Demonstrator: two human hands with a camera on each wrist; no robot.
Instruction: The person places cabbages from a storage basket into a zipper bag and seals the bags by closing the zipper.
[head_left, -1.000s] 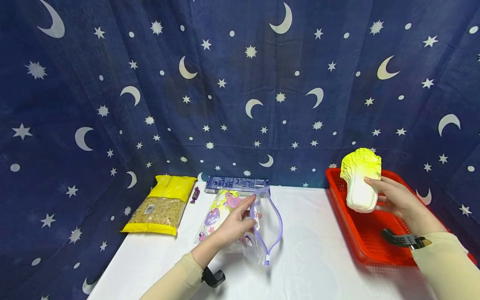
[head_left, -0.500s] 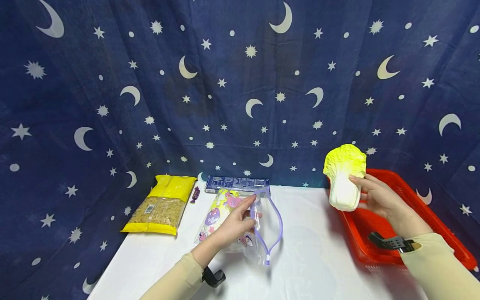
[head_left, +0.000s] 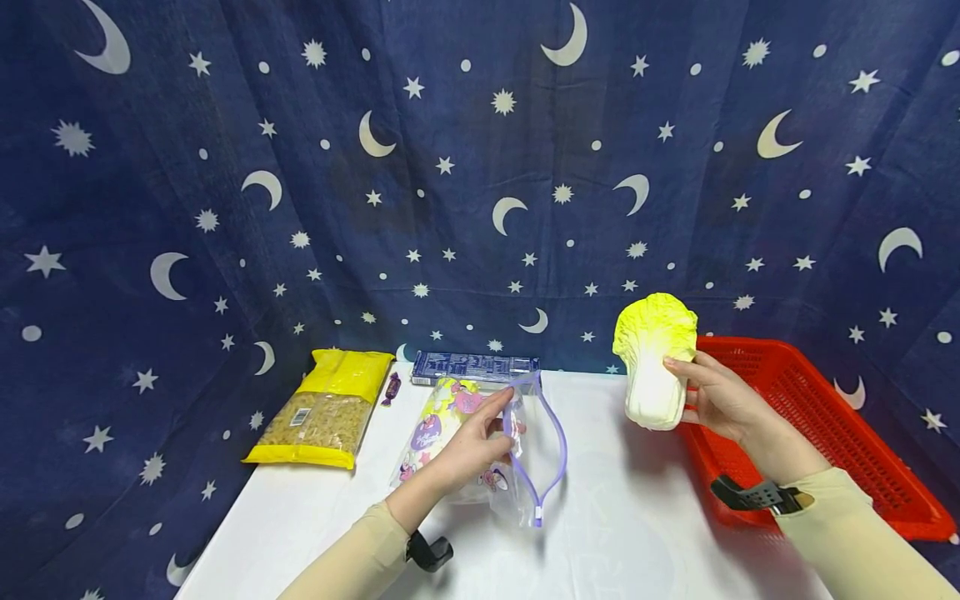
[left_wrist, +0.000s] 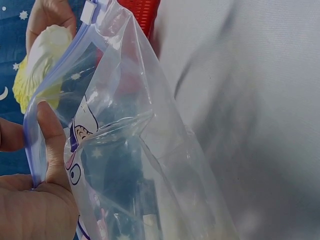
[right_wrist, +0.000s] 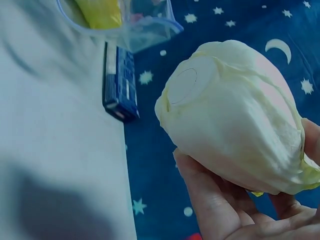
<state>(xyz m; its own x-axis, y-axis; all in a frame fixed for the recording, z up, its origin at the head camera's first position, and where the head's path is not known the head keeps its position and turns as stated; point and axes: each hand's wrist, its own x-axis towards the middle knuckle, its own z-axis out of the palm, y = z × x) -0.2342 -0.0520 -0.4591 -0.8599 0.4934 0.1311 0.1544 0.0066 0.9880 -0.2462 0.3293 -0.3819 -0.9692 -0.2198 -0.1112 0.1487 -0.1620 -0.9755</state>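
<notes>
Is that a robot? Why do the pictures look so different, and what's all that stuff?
No, there's no robot: these are a person's own left hand and right hand. The wide picture comes from a camera on the person's head, looking forward and down. The two close ones come from cameras on the wrists, so things look tilted.

The left hand holds a clear zip-top bag by its open mouth. The right hand holds a napa cabbage up in the air. On the white table are a yellow packet, a purple-wrapped candy, a blue box and a red basket.
</notes>
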